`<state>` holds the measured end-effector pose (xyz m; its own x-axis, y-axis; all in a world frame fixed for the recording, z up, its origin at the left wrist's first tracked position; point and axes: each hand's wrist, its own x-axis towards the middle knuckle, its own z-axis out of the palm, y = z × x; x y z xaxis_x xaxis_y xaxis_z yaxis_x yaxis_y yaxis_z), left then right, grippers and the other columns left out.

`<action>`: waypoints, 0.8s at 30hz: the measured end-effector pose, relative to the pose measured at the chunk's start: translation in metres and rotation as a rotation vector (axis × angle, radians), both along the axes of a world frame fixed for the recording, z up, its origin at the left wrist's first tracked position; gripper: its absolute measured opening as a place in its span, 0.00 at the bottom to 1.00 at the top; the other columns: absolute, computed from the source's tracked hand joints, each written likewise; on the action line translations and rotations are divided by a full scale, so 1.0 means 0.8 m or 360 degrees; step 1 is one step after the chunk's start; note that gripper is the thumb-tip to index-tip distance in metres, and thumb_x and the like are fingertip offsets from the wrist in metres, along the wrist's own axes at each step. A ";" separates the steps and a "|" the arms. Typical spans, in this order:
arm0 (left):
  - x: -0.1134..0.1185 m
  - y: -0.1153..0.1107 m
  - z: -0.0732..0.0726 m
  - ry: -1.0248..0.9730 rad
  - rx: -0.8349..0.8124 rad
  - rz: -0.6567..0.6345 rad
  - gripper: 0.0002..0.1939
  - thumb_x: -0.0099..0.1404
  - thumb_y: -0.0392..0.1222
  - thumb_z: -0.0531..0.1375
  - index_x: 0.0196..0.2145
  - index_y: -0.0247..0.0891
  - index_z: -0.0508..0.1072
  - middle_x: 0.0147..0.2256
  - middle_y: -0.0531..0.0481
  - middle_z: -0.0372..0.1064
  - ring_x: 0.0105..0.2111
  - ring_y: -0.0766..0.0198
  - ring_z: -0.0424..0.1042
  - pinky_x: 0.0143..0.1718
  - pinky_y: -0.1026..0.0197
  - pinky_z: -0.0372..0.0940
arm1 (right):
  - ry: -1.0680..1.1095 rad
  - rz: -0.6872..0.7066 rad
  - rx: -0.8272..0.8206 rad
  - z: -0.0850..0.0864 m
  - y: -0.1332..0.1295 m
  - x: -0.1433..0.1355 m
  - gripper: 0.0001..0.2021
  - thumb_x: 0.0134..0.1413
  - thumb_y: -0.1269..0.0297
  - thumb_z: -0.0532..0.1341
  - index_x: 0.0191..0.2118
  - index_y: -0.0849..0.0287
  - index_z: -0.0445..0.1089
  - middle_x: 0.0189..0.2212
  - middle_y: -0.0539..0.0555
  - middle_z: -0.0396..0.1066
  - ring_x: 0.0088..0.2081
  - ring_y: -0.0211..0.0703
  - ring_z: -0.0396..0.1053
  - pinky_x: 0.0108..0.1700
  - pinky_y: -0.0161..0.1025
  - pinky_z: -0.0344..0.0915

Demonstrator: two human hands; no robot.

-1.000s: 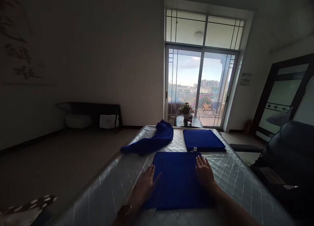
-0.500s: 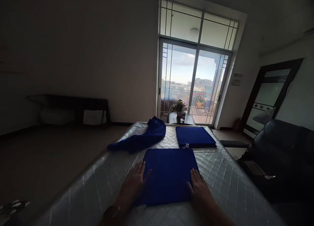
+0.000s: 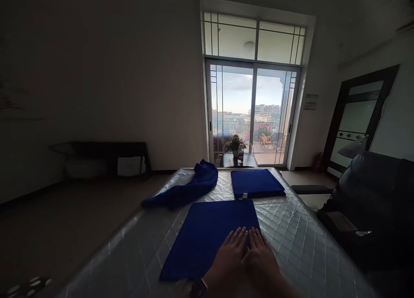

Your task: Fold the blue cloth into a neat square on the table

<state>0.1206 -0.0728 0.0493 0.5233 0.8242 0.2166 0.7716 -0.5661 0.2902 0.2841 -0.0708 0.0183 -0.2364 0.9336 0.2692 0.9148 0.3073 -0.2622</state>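
The left hand (image 3: 231,251) and right hand (image 3: 261,255) are resting palms-down, nearly flat, on a squared blue cloth (image 3: 197,235) atop the quilted mattress (image 3: 300,242); beyond, a folded blue cloth (image 3: 257,181) is lying neat, a crumpled blue cloth (image 3: 199,183) still needing folding.

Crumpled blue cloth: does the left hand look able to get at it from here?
Probably, with a forward stretch: the left hand has only the flat blue cloth, lying low, between it and the crumpled blue cloth.
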 end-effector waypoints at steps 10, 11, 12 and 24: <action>-0.043 0.010 0.005 0.0059 -0.0220 0.0283 0.37 0.70 0.66 0.41 0.70 0.47 0.53 0.70 0.46 0.49 0.70 0.49 0.46 0.71 0.40 0.48 | 0.0089 -0.0037 -0.0291 0.025 -0.006 -0.002 0.32 0.64 0.55 0.46 0.70 0.61 0.53 0.71 0.56 0.46 0.72 0.52 0.45 0.72 0.53 0.46; -0.059 0.007 0.004 0.0080 -0.0217 0.0332 0.36 0.70 0.65 0.41 0.70 0.48 0.53 0.70 0.47 0.49 0.70 0.50 0.46 0.71 0.40 0.48 | 0.0095 -0.0042 -0.0296 0.026 -0.007 -0.002 0.32 0.64 0.55 0.47 0.71 0.61 0.52 0.72 0.56 0.45 0.72 0.52 0.45 0.72 0.53 0.46; -0.076 0.004 0.004 0.0102 -0.0223 0.0387 0.36 0.71 0.65 0.42 0.70 0.48 0.53 0.70 0.48 0.48 0.70 0.51 0.46 0.71 0.41 0.47 | 0.0095 -0.0046 -0.0303 0.027 -0.007 -0.003 0.32 0.64 0.56 0.47 0.71 0.61 0.52 0.72 0.55 0.45 0.72 0.51 0.44 0.72 0.53 0.45; -0.164 -0.022 -0.006 0.0247 -0.0149 0.0736 0.37 0.71 0.63 0.41 0.70 0.41 0.51 0.71 0.50 0.46 0.70 0.52 0.49 0.71 0.45 0.48 | 0.0061 -0.0064 -0.0333 0.036 -0.014 -0.006 0.33 0.65 0.56 0.44 0.71 0.65 0.50 0.72 0.57 0.45 0.73 0.49 0.42 0.73 0.52 0.44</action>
